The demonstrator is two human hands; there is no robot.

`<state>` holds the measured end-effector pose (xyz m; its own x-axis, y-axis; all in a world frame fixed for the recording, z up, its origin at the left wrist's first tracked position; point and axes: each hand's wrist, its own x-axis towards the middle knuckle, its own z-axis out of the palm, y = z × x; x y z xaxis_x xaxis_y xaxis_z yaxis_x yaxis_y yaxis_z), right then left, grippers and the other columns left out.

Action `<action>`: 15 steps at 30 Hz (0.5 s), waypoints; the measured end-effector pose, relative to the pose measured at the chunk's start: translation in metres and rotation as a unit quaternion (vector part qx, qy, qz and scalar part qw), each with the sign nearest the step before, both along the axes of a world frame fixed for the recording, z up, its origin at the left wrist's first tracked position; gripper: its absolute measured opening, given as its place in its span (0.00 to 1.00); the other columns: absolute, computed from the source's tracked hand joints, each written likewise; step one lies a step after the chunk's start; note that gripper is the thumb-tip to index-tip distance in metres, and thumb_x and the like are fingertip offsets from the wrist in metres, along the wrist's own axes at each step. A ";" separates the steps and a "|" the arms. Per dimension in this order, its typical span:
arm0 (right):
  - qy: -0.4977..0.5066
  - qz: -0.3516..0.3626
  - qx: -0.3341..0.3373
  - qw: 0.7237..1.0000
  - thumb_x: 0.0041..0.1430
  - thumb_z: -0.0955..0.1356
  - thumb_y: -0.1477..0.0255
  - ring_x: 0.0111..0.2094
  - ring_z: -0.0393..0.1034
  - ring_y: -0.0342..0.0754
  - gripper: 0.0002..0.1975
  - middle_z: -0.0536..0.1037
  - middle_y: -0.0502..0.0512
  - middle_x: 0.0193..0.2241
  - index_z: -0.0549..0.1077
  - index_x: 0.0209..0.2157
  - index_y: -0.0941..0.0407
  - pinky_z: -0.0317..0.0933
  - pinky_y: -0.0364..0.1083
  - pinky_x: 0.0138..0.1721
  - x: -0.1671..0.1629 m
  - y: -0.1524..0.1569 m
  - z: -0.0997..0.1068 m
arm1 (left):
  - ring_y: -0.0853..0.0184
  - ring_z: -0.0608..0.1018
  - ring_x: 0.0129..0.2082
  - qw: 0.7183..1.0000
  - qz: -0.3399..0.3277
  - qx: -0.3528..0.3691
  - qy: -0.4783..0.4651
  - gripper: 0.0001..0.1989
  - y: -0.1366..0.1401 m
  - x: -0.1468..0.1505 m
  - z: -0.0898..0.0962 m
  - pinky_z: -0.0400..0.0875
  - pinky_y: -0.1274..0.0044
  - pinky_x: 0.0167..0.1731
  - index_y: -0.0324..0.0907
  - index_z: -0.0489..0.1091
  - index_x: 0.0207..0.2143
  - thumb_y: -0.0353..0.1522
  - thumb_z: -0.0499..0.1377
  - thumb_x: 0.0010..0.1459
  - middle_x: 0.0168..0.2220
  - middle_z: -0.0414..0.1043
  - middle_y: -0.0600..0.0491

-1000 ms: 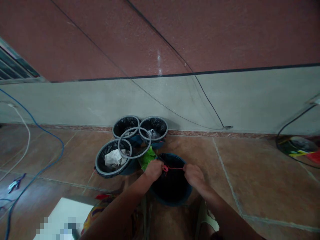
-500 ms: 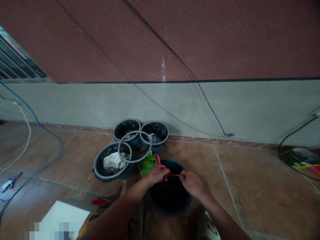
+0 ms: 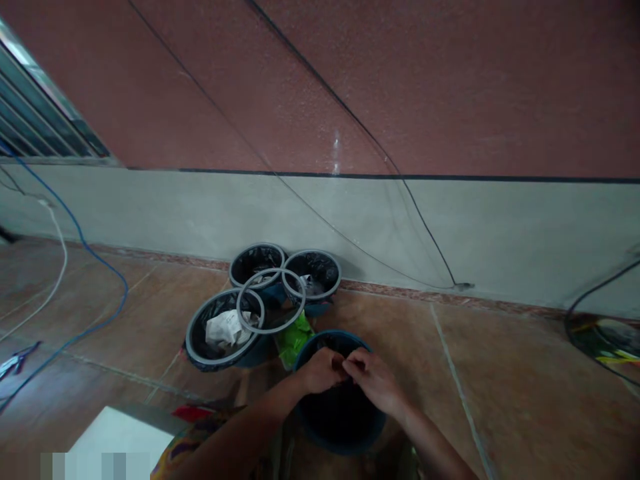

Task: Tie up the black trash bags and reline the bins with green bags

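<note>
A dark blue bin (image 3: 340,445) stands on the floor in front of me, its inside dark. Over its opening, my left hand (image 3: 324,371) and my right hand (image 3: 373,380) meet, their fingers bent and pinched close together. Whatever lies between the fingertips is hidden or too small to make out. Just left of this bin's rim lies a bright green plastic packet (image 3: 294,339). A loose grey ring (image 3: 242,303) rests across the rims of the lined bins behind.
Three bins with black liners and grey rims stand nearby: a front one (image 3: 189,333) holding crumpled white paper (image 3: 225,330), and two by the wall. A blue cable (image 3: 123,293) crosses the floor at left, near scissors (image 3: 19,361). A white box (image 3: 117,433) sits lower left.
The red string that was stretched between my hands no longer shows. My hands have come together and sit slightly lower over the bin. The view has shifted a little.
</note>
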<state>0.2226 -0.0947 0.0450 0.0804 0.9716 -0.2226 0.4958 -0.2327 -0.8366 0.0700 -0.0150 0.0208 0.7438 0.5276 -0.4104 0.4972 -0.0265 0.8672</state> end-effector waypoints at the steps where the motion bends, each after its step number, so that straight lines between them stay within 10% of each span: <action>1: 0.023 -0.016 -0.007 1.000 0.59 0.61 0.55 0.29 0.69 0.47 0.19 0.73 0.53 0.25 0.72 0.27 0.55 0.59 0.46 0.32 0.000 0.001 -0.002 | 0.74 0.65 0.20 1.000 -0.004 0.000 0.003 0.11 -0.001 0.000 0.001 0.57 0.80 0.22 0.37 0.74 0.26 0.35 0.57 0.53 0.18 0.64 0.59; 7: 0.194 -0.183 -0.112 0.957 0.60 0.57 0.54 0.24 0.71 0.44 0.26 0.78 0.56 0.38 0.68 0.52 0.55 0.58 0.43 0.21 -0.004 0.000 -0.031 | 0.72 0.73 0.24 0.999 0.028 -0.011 -0.032 0.13 -0.002 0.002 -0.002 0.68 0.80 0.29 0.38 0.75 0.31 0.36 0.55 0.58 0.25 0.73 0.56; 15: -0.010 -0.017 -0.039 0.999 0.51 0.61 0.81 0.38 0.74 0.47 0.14 0.81 0.56 0.34 0.75 0.34 0.57 0.62 0.44 0.40 -0.011 -0.006 -0.031 | 0.71 0.75 0.22 0.995 0.095 -0.030 -0.027 0.05 -0.005 0.004 -0.007 0.67 0.80 0.25 0.39 0.70 0.29 0.28 0.54 0.54 0.24 0.73 0.56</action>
<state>0.2119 -0.1007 0.0143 0.1189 0.9477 -0.2963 0.5031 -0.3148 -0.8049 0.0740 -0.0196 0.0141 0.6545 0.6367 -0.4077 0.4405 0.1171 0.8901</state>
